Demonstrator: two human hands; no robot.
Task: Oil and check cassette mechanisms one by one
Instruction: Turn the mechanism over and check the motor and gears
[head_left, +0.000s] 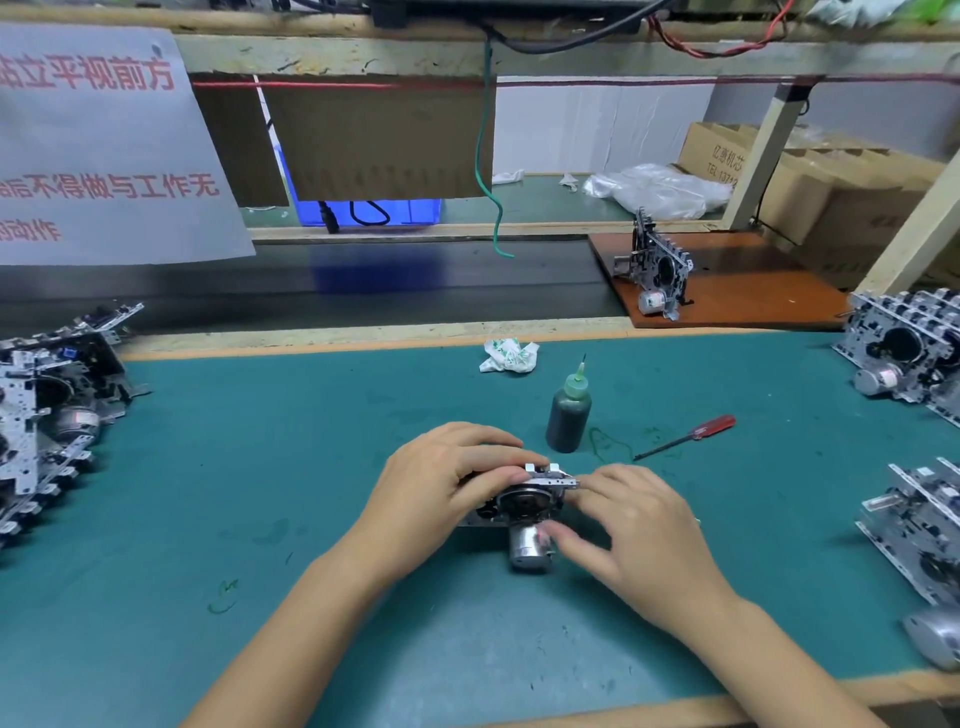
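Note:
A metal cassette mechanism (525, 506) with a round silver motor at its near side lies on the green mat (260, 493) in the middle of the bench. My left hand (441, 483) grips its left side, fingers curled over the top edge. My right hand (634, 525) holds its right side, the thumb against the motor and the fingertips on the upper right corner. A dark oil bottle (569, 415) with a green needle cap stands upright just behind the mechanism, touched by neither hand.
A red-handled screwdriver (691, 435) lies right of the bottle. A crumpled wipe (508, 356) sits at the mat's far edge. Piles of mechanisms lie at the left (52, 405) and right (909, 364); one mechanism (655, 270) stands on a brown board behind.

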